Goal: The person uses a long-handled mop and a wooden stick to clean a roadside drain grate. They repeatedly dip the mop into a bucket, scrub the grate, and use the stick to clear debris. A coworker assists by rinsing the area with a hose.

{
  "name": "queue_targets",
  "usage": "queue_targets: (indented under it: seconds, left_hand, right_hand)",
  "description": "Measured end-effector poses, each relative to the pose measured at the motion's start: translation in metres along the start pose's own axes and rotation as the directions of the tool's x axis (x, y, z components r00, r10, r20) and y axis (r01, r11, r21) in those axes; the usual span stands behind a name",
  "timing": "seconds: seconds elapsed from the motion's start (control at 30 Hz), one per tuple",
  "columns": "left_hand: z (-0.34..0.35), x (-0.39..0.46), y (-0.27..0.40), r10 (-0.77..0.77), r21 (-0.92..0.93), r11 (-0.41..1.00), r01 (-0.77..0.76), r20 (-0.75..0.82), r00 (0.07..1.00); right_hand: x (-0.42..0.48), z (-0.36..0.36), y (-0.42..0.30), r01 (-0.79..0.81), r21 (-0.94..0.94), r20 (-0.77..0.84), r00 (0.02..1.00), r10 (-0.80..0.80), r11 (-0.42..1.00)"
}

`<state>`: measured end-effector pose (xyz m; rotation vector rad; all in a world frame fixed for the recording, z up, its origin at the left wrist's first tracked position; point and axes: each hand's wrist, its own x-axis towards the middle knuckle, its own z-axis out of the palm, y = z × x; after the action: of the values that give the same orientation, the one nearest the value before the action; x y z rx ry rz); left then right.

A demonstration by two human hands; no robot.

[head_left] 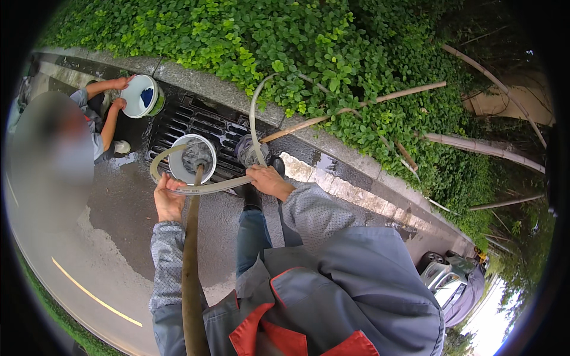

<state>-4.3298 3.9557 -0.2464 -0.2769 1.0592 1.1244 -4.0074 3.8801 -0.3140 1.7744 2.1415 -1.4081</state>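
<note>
My left hand holds a pale, translucent hose beside a white bucket. My right hand grips the same hose farther right. One part of the hose curves into the bucket; another loops up from my right hand and runs into the hedge. A mop with a wooden handle stands with its grey, wet head in the bucket. The handle passes close to my left forearm. The bucket rests on a black metal drain grate. Another mop head lies at the grate's right end, by my foot.
A co-worker at the left tilts a white and green bucket with a blue thing inside. A stone kerb borders a leafy hedge, with wooden poles across it. Wet asphalt surrounds the grate. Parked cars stand far right.
</note>
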Motion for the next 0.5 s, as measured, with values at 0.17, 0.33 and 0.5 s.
queue_targets:
  seconds: [0.17,0.33,0.5]
  left_hand:
    - [0.01,-0.024,0.002,-0.006,-0.044,0.999,0.009,0.075,0.997]
    - [-0.011,-0.039,0.008,0.006,-0.098,0.995,-0.002,0.041,0.999]
    - [-0.007,-0.045,0.007,-0.011,-0.102,0.995,0.007,-0.04,0.999]
  right_hand:
    - [-0.005,-0.02,-0.017,0.022,-0.073,0.014,1.0,-0.021,0.997]
    - [-0.004,-0.022,-0.037,0.069,-0.165,-0.036,0.996,-0.076,0.984]
    - [-0.006,-0.016,-0.039,0.11,-0.212,-0.053,0.991,-0.124,0.971]
